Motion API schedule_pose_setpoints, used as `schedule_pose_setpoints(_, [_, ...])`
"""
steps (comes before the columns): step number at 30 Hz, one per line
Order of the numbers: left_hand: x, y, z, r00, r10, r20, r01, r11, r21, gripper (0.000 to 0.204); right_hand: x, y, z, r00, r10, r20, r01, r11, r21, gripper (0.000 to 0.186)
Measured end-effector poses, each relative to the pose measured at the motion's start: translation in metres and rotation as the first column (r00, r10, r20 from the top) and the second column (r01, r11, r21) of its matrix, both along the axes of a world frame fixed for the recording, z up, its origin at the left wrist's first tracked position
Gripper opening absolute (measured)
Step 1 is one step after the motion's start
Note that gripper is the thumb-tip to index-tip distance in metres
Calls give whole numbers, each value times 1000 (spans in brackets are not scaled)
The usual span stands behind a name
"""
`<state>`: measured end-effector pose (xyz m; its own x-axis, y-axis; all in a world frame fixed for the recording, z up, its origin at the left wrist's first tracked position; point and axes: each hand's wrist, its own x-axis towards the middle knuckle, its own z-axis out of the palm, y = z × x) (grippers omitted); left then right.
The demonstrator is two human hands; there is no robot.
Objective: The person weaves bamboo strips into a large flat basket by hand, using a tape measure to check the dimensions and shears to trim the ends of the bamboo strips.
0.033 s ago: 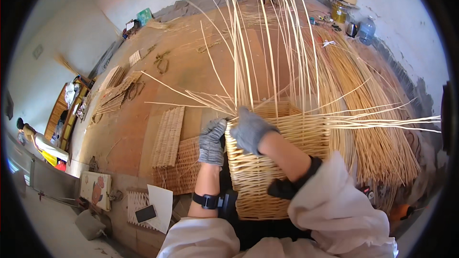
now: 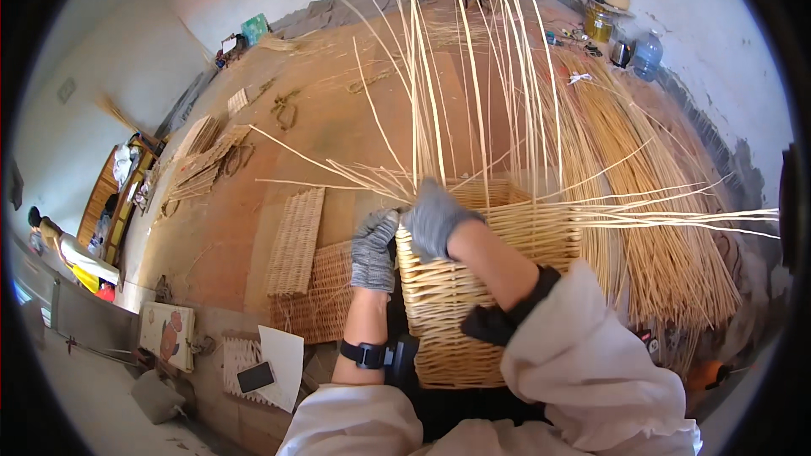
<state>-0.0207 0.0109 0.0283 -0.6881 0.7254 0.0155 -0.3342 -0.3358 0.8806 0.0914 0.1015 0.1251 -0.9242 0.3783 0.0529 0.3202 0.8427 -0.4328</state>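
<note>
A rectangular wicker basket point(image 2: 456, 312) of pale willow stands in front of me, its near side woven up to the rim. Long willow rods point(image 2: 431, 110) rise from its far edge, and more splay out to both sides. My left hand point(image 2: 372, 253), in a grey knit glove, is closed on the basket's left corner at the rim. Right beside it, my right hand point(image 2: 438, 221), also gloved and a little blurred, is curled over the same corner where rods gather. Its fingertips and what they pinch are hidden behind the hand.
A thick bundle of loose willow rods point(image 2: 667, 236) lies at the right. Woven panels point(image 2: 296, 241) lie left of the basket, near a white sheet point(image 2: 283, 363) with a phone point(image 2: 256, 377). A person point(image 2: 72, 253) is at the far left. A water jug point(image 2: 648, 55) stands by the right wall.
My right hand has moved slightly left and away from me along the corner. The basket has shifted a touch left. My left hand keeps its place on the corner.
</note>
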Motion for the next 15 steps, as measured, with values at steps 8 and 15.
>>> schedule_pose_setpoints(8, [6,3,-18,1000,-28,-12,29,988,152,9,-24,9,-27,636,-610,-473,-66,568,-821,66])
schedule_pose_setpoints(15, [14,-7,-18,996,-84,-31,89,957,278,23,-24,10,-39,870,-353,345,324,936,141,37])
